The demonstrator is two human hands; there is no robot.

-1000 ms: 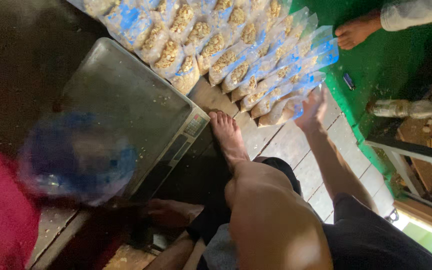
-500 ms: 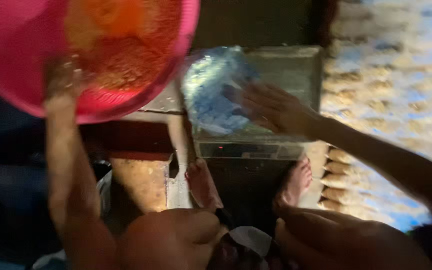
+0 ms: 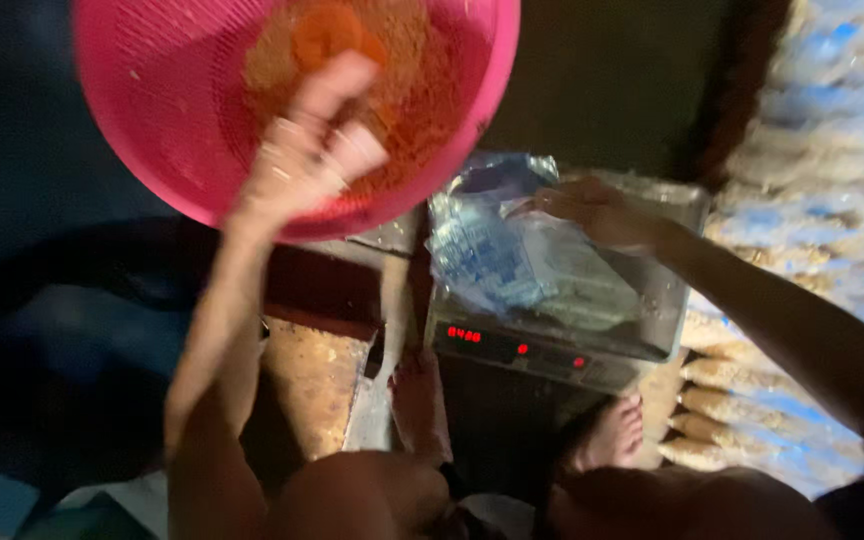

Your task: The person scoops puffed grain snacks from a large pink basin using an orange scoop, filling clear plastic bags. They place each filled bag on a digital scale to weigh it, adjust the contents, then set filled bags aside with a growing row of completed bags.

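The pink basin (image 3: 202,130) of orange crumbs fills the top left; your left hand (image 3: 317,150) reaches into it, fingers curled, grasp too blurred to tell. Beside it, the scale (image 3: 592,340) carries a plastic bag (image 3: 512,250), your right hand (image 3: 597,212) pinching its mouth.

Pink basin (image 3: 172,130): smooth plastic, slightly glossy. Bag (image 3: 512,255) on scale: thin clear plastic, crinkled, shiny. Scale pan (image 3: 677,290): dull grey metal. Crumbs (image 3: 402,90): coarse, matt.

rows of filled snack bags (image 3: 802,300), bare feet (image 3: 607,435), dark floor (image 3: 612,80)
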